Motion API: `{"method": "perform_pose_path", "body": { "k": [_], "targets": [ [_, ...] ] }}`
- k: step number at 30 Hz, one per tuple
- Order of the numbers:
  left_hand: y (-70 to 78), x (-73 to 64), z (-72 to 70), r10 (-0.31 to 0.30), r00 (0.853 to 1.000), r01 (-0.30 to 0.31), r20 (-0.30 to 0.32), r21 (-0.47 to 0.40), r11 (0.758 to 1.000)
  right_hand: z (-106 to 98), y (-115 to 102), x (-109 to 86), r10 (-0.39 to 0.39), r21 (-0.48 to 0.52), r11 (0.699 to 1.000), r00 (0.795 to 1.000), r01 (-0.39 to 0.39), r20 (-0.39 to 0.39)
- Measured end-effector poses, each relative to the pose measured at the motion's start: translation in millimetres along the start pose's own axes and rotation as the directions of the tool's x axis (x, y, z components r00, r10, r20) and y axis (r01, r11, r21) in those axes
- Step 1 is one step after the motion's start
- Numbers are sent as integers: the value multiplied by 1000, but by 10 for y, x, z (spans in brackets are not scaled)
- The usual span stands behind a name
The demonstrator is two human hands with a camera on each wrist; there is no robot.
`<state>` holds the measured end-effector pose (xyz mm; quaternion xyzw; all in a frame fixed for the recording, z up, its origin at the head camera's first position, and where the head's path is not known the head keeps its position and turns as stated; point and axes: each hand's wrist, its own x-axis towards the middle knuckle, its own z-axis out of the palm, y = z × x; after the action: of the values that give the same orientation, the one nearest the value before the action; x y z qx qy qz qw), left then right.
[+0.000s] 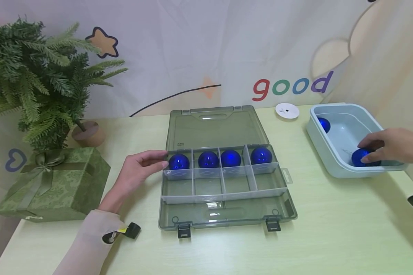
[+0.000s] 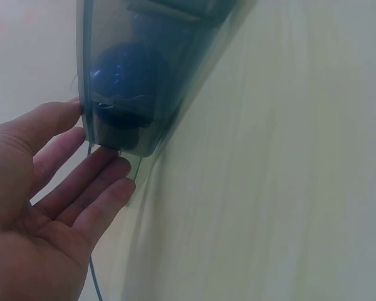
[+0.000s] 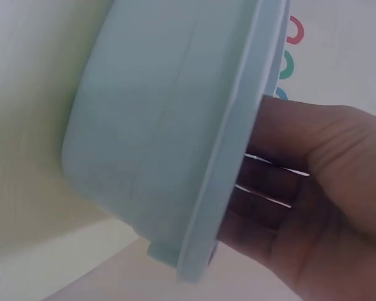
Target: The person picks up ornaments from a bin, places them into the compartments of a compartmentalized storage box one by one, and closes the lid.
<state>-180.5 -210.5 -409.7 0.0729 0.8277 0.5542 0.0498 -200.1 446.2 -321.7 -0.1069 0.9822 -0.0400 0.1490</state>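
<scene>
A grey see-through compartment box [image 1: 192, 212] lies with its lid folded back, and shiny blue balls [image 1: 179, 162] fill its rear row of compartments. My left hand [image 1: 141, 166] touches the box's rear left corner, its fingers fairly straight; the left wrist view shows that hand [image 2: 56, 194] against the end wall, a ball behind the plastic. Inside the light blue basin [image 1: 330, 160], my right hand [image 1: 387, 145] grips a blue ball [image 1: 359, 157] with thumb and fingers. In the right wrist view the basin wall [image 3: 156, 125] hides the ball and the fingertips of that hand [image 3: 319, 194].
Another blue ball [image 1: 324, 125] sits in the basin's far left corner. A white spool [image 1: 287, 110] lies behind, left of the basin. At the left stand a green gift box [image 1: 62, 187] with a ribbon and a small artificial fir tree [image 1: 44, 76] on a wooden base.
</scene>
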Motion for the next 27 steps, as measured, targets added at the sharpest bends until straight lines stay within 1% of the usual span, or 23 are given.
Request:
{"method": "perform_pose_path", "body": {
  "k": [4,6,11,13,16,19,24,27],
  "targets": [
    [-1,1,-4,-1,1000,1,-1,0,1000,-97,-52,-12,-2,6,1000,998,2,-61],
    [2,-1,-5,-1,1000,1,-1,0,1000,-153,-104,-31,0,25,1000,996,2,-92],
    [7,-2,-2,5,1000,-5,-3,2,1000,-297,-273,-85,27,128,992,988,-8,-150],
    [4,0,-2,6,1000,-6,-5,-1,1000,-336,-342,-98,31,166,986,983,0,-182],
    [-5,0,-4,6,1000,-6,-8,-5,1000,-369,-455,-108,18,186,982,966,31,-259],
    [-13,-1,-6,5,1000,-5,-10,-4,1000,-391,-597,-127,-1,194,978,944,69,-330],
    [-8,-2,-7,-1,1000,1,-11,-3,1000,-443,-918,-158,-67,166,975,910,146,-409],
    [1,3,-4,0,1000,0,-8,-7,1000,-455,-1133,-160,-111,164,966,895,199,-433]
  ]
}}
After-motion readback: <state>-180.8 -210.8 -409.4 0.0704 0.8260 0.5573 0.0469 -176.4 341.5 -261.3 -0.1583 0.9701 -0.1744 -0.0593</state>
